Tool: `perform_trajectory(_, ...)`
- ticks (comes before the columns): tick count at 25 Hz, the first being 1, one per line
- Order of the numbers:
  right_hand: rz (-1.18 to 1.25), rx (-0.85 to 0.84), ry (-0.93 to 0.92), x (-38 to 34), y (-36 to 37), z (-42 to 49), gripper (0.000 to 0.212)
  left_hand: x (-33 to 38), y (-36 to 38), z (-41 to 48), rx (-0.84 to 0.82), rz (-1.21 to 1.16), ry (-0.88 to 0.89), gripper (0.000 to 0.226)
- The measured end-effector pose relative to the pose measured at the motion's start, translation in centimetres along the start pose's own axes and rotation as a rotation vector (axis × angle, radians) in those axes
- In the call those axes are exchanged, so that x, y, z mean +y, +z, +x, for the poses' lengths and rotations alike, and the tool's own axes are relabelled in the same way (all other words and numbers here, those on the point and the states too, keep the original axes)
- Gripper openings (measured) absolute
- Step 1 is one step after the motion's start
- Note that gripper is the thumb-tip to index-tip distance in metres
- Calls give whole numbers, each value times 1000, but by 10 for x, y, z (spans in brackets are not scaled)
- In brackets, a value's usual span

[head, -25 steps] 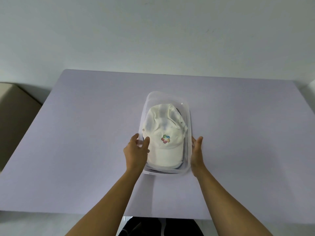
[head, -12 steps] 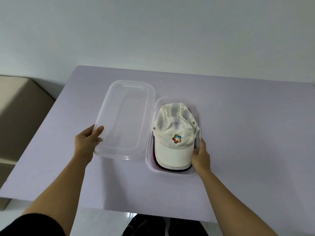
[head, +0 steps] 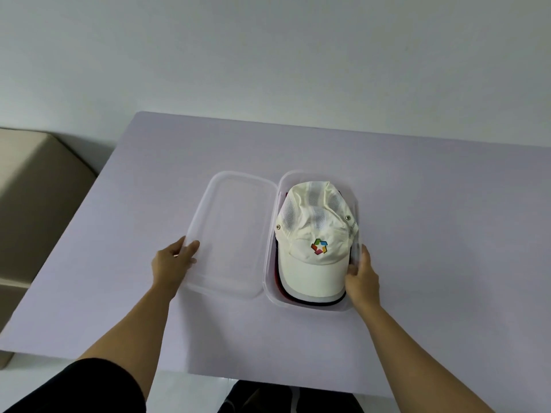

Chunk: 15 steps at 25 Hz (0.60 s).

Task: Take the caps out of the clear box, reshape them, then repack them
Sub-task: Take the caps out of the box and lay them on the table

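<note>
A clear plastic box (head: 316,306) stands open on the lilac table, slightly right of centre. Stacked caps fill it, with a cream cap (head: 313,234) bearing a multicoloured logo on top and dark and red brims showing beneath. The clear lid (head: 232,234) lies flat on the table just left of the box. My left hand (head: 173,263) grips the lid's near left edge. My right hand (head: 360,278) holds the box's near right wall, thumb over the rim.
The lilac table (head: 447,234) ends at a near edge below my forearms. A beige cushioned seat (head: 35,189) stands past the table's left side. A pale wall rises behind the table.
My left hand lifted the lid off the box and carried it left, then set it flat on the table beside the box. My right hand stayed on the box's right wall.
</note>
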State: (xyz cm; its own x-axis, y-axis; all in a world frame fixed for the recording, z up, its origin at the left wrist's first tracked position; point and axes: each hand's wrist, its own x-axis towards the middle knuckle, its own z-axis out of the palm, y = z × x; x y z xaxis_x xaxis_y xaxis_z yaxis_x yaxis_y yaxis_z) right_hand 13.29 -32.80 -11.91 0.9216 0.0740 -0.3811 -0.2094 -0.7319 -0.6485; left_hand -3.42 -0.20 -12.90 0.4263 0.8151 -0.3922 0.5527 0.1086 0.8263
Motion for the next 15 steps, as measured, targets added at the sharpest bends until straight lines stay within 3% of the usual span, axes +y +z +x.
perform_trajectory(4, -17, 9, -7, -2, -1, -1, 58, -3, 9, 1, 34, 292, 59, 38)
perform_trajectory(13, 60, -28, 13, -2, -2, -2, 57, 2, 27, -4, 88, 683, 22, 37)
perform_trajectory(15, 137, -78, 39, -3, -4, -2, 59, 16, 41, -14, 165, 627, 57, 45)
